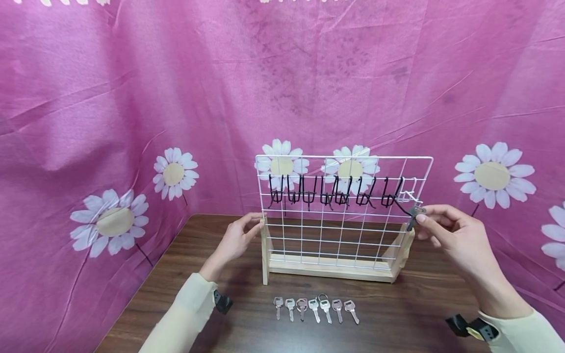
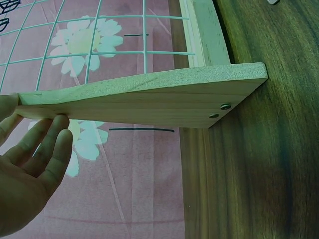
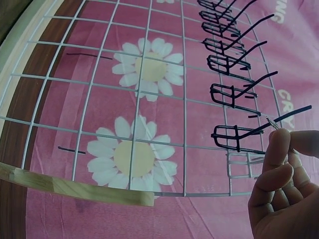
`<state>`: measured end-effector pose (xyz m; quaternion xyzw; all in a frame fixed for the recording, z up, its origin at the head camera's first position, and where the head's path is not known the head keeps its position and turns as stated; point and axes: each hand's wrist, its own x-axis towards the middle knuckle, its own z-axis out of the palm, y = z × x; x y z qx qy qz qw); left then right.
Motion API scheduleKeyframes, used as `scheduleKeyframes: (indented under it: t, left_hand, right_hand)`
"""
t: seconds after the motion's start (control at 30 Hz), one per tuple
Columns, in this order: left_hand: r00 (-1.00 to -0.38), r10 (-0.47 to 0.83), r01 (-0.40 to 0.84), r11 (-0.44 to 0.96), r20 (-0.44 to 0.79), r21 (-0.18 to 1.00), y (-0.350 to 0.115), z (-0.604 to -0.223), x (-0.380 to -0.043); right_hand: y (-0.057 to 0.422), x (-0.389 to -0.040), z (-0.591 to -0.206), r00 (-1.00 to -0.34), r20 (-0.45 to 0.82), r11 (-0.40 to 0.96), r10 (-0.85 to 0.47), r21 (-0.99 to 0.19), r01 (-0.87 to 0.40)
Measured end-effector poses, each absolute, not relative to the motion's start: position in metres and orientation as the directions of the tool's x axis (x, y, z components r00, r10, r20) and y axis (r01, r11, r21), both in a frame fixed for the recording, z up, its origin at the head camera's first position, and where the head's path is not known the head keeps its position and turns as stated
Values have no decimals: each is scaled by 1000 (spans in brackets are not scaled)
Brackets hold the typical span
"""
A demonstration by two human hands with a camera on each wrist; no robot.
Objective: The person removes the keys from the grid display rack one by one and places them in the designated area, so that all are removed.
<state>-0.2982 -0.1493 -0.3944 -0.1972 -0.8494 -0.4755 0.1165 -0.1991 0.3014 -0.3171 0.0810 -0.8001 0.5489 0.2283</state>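
Note:
A white wire grid rack (image 1: 344, 157) stands upright on a wooden base (image 1: 331, 270). My left hand (image 1: 234, 240) holds the top of its left wooden upright (image 2: 139, 102), thumb on one side and fingers on the other. Between thumb and index finger, my right hand (image 1: 459, 235) pinches a key (image 1: 414, 218) at the rack's right end. That key, edge-on in the right wrist view, is close to the tip of the rightmost black hook (image 3: 239, 137); whether they touch I cannot tell. A white hook (image 1: 408, 196) hangs beside it, partly behind my fingers in the right wrist view.
Several silver keys (image 1: 325, 305) lie in a row on the dark wood table (image 1: 247, 318) before the rack, one with a visible ring. More black hooks (image 1: 309, 196) line the grid's upper part. A pink daisy-print cloth (image 1: 229, 98) hangs behind.

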Motion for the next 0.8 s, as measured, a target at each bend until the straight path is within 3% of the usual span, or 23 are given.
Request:
scheduleKeyframes:
  t: [0.8]
  left_hand:
    - [-898,221,440,485,381,756,-150,-394,-298]
  right_hand:
    - [298,-194,-334,-935,353,491,-25,-810,-319]
